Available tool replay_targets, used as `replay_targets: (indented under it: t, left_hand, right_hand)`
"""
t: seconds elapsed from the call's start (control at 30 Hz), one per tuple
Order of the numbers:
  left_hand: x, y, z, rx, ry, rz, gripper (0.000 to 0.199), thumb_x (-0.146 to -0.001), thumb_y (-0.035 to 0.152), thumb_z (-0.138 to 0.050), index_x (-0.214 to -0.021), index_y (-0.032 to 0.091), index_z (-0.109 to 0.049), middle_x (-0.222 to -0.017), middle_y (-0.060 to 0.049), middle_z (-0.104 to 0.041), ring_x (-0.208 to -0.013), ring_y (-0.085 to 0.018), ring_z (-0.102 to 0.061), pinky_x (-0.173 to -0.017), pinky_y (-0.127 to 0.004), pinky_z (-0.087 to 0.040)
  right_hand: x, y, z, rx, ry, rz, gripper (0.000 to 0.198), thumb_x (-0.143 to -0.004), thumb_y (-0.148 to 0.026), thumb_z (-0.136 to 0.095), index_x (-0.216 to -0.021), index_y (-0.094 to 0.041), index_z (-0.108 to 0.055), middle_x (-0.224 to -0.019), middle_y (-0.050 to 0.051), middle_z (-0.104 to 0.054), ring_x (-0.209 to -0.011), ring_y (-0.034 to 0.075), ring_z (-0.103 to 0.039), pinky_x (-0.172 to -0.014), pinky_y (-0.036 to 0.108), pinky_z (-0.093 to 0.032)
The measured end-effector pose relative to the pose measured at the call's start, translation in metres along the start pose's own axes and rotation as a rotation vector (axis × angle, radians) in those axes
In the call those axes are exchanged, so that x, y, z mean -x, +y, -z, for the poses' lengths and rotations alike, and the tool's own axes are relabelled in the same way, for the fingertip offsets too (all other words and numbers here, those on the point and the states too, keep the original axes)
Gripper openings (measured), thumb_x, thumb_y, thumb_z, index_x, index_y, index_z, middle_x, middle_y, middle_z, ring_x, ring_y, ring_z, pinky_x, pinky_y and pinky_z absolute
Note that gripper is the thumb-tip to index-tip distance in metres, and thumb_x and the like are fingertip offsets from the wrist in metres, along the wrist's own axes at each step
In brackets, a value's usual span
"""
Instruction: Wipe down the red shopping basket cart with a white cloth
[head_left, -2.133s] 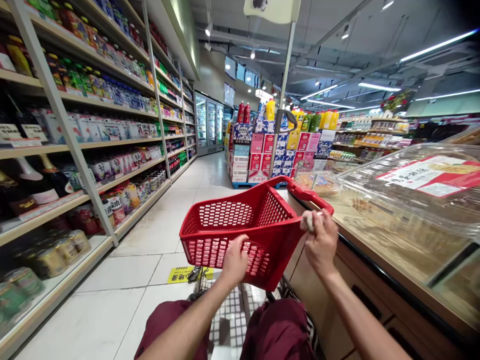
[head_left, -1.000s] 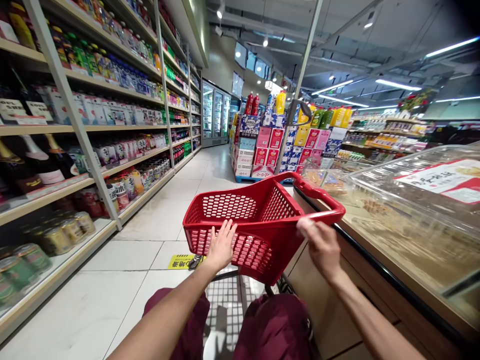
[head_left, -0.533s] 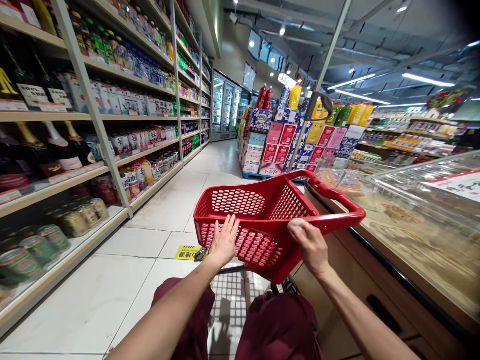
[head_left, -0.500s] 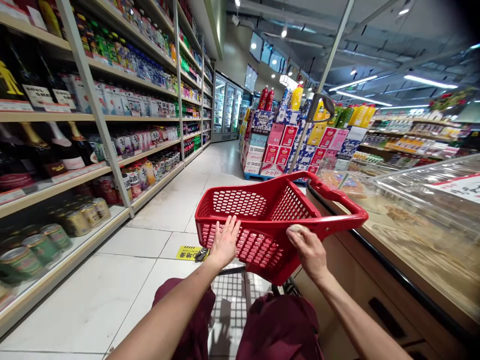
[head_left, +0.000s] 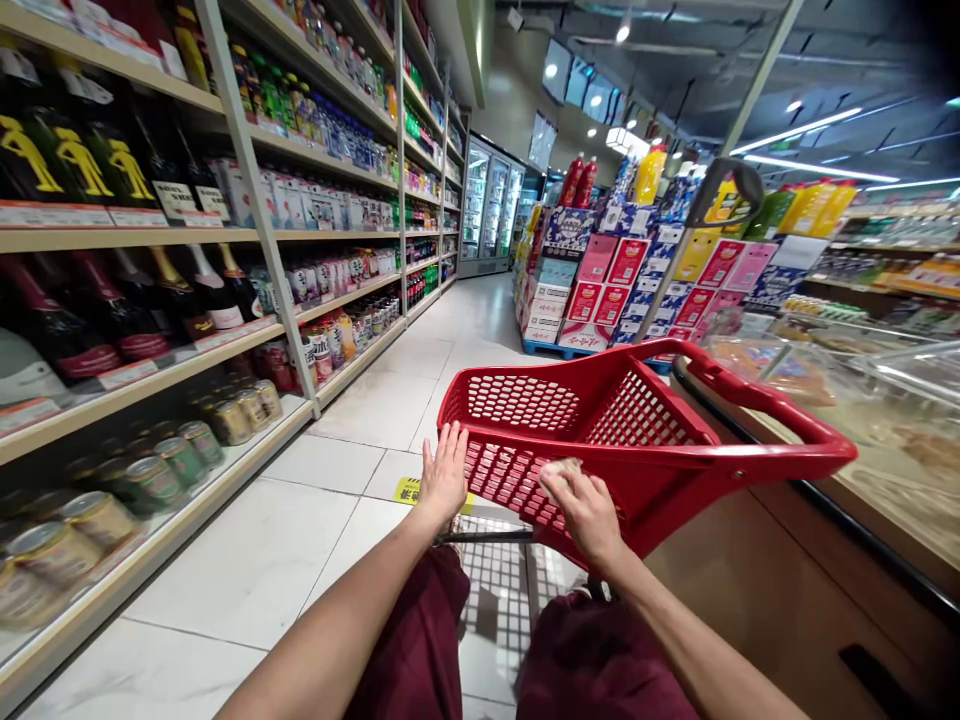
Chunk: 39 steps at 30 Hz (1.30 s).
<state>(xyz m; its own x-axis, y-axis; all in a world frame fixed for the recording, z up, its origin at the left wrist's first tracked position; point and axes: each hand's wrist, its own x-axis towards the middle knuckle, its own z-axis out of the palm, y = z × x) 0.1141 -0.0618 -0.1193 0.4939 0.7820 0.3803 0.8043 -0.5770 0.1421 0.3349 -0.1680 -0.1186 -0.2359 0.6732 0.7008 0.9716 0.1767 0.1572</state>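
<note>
Tall beige shelving with grey posts [head_left: 257, 200] on left, stacked red-and-blue drink cartons [head_left: 570, 290] ahead, pale tiled floor [head_left: 300, 540] down the aisle, brown wood-fronted surface [head_left: 750, 580] on right; red perforated plastic shopping cart [head_left: 664, 490] stands between, crosswise, just ahead of the maroon-clad knees [head_left: 600, 650]. Cart should handle stiff and fairly light, smooth so maybe slick, not fragile; probably swings or rolls if pushed at one end. Best hold: thick looped red handle [head_left: 825, 455], else the solid rim; perforated side likely flexes more. Edges: handle end overlaps the surface's black bumper strip [head_left: 862, 538] in view, contact can't tell, so tight there; more room left and ahead along the tiles. Left hand [head_left: 444, 475] spread flat, fingers straight, at the near side by its left corner. Right hand [head_left: 589, 505] pinched around a small whitish crumpled cloth-like wad [head_left: 564, 468], against or just beside the same side; wad looks soft, light, easily squashed
</note>
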Motion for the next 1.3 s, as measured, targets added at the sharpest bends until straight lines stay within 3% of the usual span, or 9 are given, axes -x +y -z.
replay_targets:
  t: [0.17, 0.3, 0.43, 0.53, 0.67, 0.8, 0.9, 1.0, 1.3]
  left_hand:
    - [0.003, -0.017, 0.004, 0.214, 0.044, 0.098, 0.07, -0.066, 0.003, -0.04, -0.134, 0.01, -0.024, -0.145, -0.013, -0.018, -0.134, -0.023, -0.009, -0.107, -0.052, -0.006]
    - [0.002, -0.019, 0.01, 0.973, 0.051, 0.287, 0.063, -0.065, 0.005, -0.043, -0.127, 0.017, -0.039, -0.142, -0.007, -0.03, -0.131, -0.02, -0.022, -0.109, -0.042, -0.012]
    - [0.006, -0.009, 0.008, 1.481, -0.106, 0.489, 0.04, -0.074, 0.021, -0.045, -0.114, 0.018, -0.051, -0.114, -0.006, -0.058, -0.107, -0.018, -0.052, -0.092, -0.035, -0.04]
    - [0.016, 0.001, 0.001, 1.598, -0.251, 0.55, 0.034, -0.073, 0.037, -0.054, -0.098, 0.014, -0.059, -0.085, -0.006, -0.066, -0.077, -0.017, -0.062, -0.07, -0.031, -0.048]
    - [0.029, 0.011, -0.006, 1.712, -0.305, 0.659, 0.035, -0.065, 0.043, -0.063, -0.084, 0.014, -0.059, -0.068, -0.002, -0.063, -0.059, -0.012, -0.058, -0.06, -0.025, -0.044]
    - [0.035, 0.01, -0.003, 1.797, -0.286, 0.724, 0.035, -0.07, 0.047, -0.055, -0.089, 0.017, -0.058, -0.078, -0.003, -0.064, -0.068, -0.014, -0.059, -0.06, -0.024, -0.043]
    - [0.042, 0.003, 0.001, 1.84, -0.287, 0.742, 0.039, -0.071, 0.049, -0.055, -0.095, 0.019, -0.059, -0.086, -0.003, -0.064, -0.075, -0.015, -0.058, -0.061, -0.023, -0.042]
    - [0.049, -0.008, 0.004, 1.84, -0.35, 0.785, 0.04, -0.071, 0.052, -0.054, -0.1, 0.023, -0.058, -0.096, -0.001, -0.062, -0.078, -0.014, -0.056, -0.06, -0.022, -0.038]
    - [0.028, -0.045, 0.028, 1.949, -0.383, 0.776, 0.03, -0.073, 0.046, -0.058, -0.088, 0.02, -0.056, -0.077, 0.0, -0.062, -0.069, -0.013, -0.057, -0.068, -0.027, -0.041]
  right_hand:
    - [-0.043, -0.044, -0.025, -0.182, -0.006, -0.027, 0.032, -0.085, -0.015, -0.043, -0.111, -0.027, -0.057, -0.106, 0.007, -0.06, -0.095, 0.017, -0.054, -0.079, 0.03, -0.038]
    - [-0.051, -0.076, -0.041, -0.425, -0.13, 0.006, 0.034, -0.081, -0.011, -0.042, -0.105, -0.027, -0.059, -0.093, 0.003, -0.062, -0.083, 0.014, -0.057, -0.07, 0.025, -0.045]
    - [-0.061, -0.08, -0.043, -0.763, -0.083, -0.222, 0.047, -0.075, -0.008, -0.037, -0.117, -0.023, -0.051, -0.102, 0.005, -0.061, -0.089, 0.015, -0.058, -0.074, 0.028, -0.049]
    - [-0.068, -0.074, -0.045, -0.973, -0.059, -0.355, 0.048, -0.073, -0.01, -0.036, -0.116, -0.021, -0.052, -0.097, 0.004, -0.064, -0.084, 0.015, -0.061, -0.07, 0.028, -0.051]
    - [-0.068, -0.084, -0.044, -0.656, 0.021, -0.401, 0.038, -0.075, -0.014, -0.041, -0.107, -0.023, -0.059, -0.096, 0.006, -0.061, -0.083, 0.017, -0.058, -0.07, 0.03, -0.049]
    - [-0.056, -0.113, -0.041, -0.329, -0.024, -0.217, 0.038, -0.078, -0.022, -0.047, -0.116, -0.023, -0.053, -0.108, 0.011, -0.056, -0.094, 0.024, -0.054, -0.074, 0.037, -0.045]
    - [-0.041, -0.126, -0.045, -0.278, -0.096, -0.056, 0.054, -0.076, -0.032, -0.053, -0.127, -0.02, -0.041, -0.119, 0.015, -0.051, -0.107, 0.03, -0.046, -0.084, 0.048, -0.039]
    - [-0.036, -0.124, -0.055, -0.268, -0.072, 0.056, 0.045, -0.079, -0.025, -0.048, -0.124, -0.022, -0.044, -0.12, 0.013, -0.052, -0.106, 0.026, -0.048, -0.084, 0.042, -0.042]
    - [-0.095, -0.112, -0.048, -0.311, -0.03, 0.248, 0.032, -0.083, -0.026, -0.047, -0.114, -0.018, -0.052, -0.103, 0.01, -0.06, -0.087, 0.019, -0.056, -0.074, 0.031, -0.047]
